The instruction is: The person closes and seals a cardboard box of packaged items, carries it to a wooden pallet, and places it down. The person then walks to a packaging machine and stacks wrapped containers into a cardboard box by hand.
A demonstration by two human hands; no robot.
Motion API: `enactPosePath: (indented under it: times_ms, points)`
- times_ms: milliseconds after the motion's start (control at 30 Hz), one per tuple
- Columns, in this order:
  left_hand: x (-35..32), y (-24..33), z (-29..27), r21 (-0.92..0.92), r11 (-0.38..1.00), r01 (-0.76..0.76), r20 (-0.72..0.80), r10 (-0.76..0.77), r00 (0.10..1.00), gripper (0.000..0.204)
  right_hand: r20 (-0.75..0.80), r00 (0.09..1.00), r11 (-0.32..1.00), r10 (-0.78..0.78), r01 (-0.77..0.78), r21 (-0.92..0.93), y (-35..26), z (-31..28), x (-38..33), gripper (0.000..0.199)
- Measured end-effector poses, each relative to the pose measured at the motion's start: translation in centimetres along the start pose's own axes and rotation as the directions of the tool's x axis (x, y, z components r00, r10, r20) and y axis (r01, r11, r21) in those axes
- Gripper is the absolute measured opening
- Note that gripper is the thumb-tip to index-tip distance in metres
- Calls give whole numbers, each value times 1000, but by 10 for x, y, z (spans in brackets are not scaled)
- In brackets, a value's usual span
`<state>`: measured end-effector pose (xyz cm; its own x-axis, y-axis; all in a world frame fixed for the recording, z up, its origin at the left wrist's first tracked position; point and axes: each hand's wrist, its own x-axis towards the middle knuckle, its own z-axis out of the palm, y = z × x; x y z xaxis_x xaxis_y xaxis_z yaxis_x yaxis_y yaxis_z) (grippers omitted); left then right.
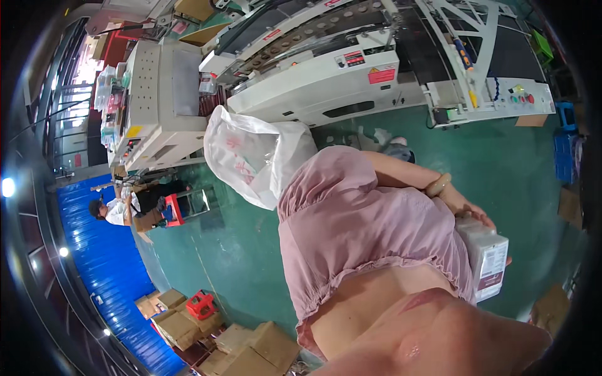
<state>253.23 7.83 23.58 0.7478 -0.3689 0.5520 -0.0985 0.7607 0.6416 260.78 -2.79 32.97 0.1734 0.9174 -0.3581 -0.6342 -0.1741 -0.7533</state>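
Observation:
My left arm (407, 172), with a pale bangle at the wrist, reaches across to the right. At its end my left hand (467, 207) is closed over the far side of a white box-shaped pack (486, 254), which looks wrapped in clear film. A white and dark red label covers one face of the pack. Only a fingertip of my right hand (509, 260) shows, at the pack's right edge. The rest of that hand and its arm are hidden behind the pack and my body. The pack is close to my pink blouse (376, 219).
A large white woven sack (251, 156) stands on the green floor (238, 250) before a long white machine (313, 94). Cardboard boxes (263, 351) and a red stool (200, 305) are at the lower left. Another person (122, 210) sits at the far left. Blue crates (564, 156) stand far right.

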Motion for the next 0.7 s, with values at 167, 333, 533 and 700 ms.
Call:
enactPosePath:
  times_ms: [167, 333, 533, 700]
  points:
    - [36, -72, -43, 99, 979, 177, 45, -182, 982, 63, -31, 999, 1000, 18, -18, -15, -18, -46, -25, 98]
    - [47, -108, -84, 229, 916, 330, -71, -322, 944, 55, 14, 999, 999, 33, -33, -11, -25, -82, -32, 100]
    - [-20, -52, -97, 157, 849, 504, -832, -161, 532, 37, 97, 994, 999, 47, -49, 15, -24, -100, -19, 102]
    - [-186, 47, -73, 326, 469, 821, -699, 704, -125, 28, 197, 979, 998, 56, -60, 15, -23, -88, -7, 104]
